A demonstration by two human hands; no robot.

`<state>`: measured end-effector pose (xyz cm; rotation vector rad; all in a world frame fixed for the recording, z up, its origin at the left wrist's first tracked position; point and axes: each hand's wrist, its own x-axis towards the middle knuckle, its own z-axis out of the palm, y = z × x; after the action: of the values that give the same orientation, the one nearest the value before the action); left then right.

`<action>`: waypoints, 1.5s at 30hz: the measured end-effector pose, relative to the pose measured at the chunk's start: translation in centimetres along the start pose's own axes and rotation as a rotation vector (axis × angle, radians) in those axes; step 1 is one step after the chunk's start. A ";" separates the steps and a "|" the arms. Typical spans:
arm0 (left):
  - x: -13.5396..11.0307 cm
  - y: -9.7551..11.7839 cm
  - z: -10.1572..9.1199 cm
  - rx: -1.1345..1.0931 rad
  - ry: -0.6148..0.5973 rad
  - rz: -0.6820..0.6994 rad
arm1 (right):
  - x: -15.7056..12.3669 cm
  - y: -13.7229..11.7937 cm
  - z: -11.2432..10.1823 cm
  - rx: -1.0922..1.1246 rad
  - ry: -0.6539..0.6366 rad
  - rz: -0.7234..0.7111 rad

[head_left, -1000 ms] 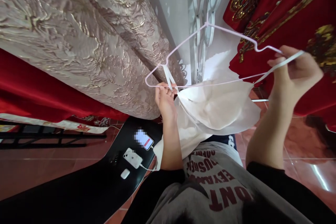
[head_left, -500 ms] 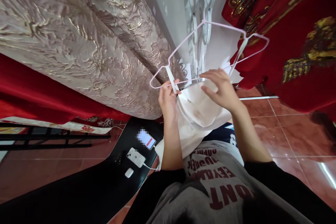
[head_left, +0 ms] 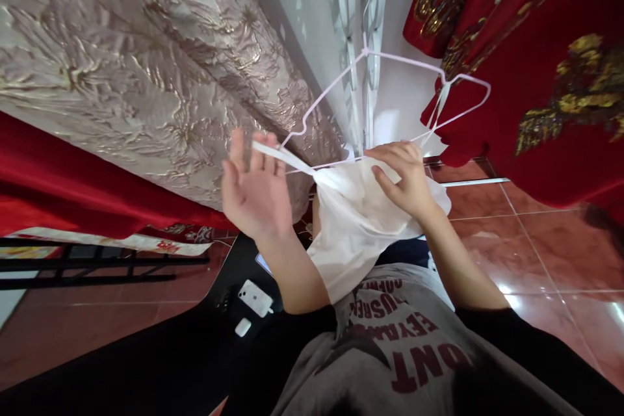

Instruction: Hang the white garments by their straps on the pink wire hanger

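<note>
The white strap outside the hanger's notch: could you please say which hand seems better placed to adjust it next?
Probably the left hand: it is open, with the white strap drawn across it, near the pink hanger. The right hand is farther off, at the white garment.

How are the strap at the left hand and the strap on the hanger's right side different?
The left strap lies across the fingers of the left hand, while the right strap hangs from a notch of the hanger. The left strap slants gently; the right strap runs steeply. Both straps are narrow and white.
</note>
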<state>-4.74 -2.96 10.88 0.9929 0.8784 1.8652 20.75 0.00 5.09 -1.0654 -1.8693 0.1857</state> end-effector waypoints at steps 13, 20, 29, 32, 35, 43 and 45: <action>-2.7 -7.2 2.4 -0.077 0.025 -0.137 | -1.1 -0.5 -0.3 0.110 0.011 0.016; -2.2 -7.6 2.5 -0.014 0.057 -0.122 | -2.5 3.9 -0.9 0.328 0.303 0.377; -2.6 -7.0 2.4 -0.010 0.021 -0.114 | -1.9 4.4 0.9 0.387 0.379 0.467; -2.6 -7.0 2.3 -0.010 0.023 -0.115 | -1.7 3.0 -0.2 0.311 0.354 0.495; -2.6 -7.1 2.5 -0.026 0.027 -0.095 | -1.7 1.4 -1.3 0.209 0.454 0.491; -2.2 -6.8 2.2 -0.024 0.043 -0.101 | 1.6 -1.9 -3.5 0.361 0.238 0.236; -2.2 -6.7 2.1 -0.031 0.029 -0.116 | 3.8 -1.5 -4.0 0.406 0.292 0.105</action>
<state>0.10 -1.77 5.48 0.8798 0.9028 1.7935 22.37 0.68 10.50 -0.8560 -1.4375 0.4272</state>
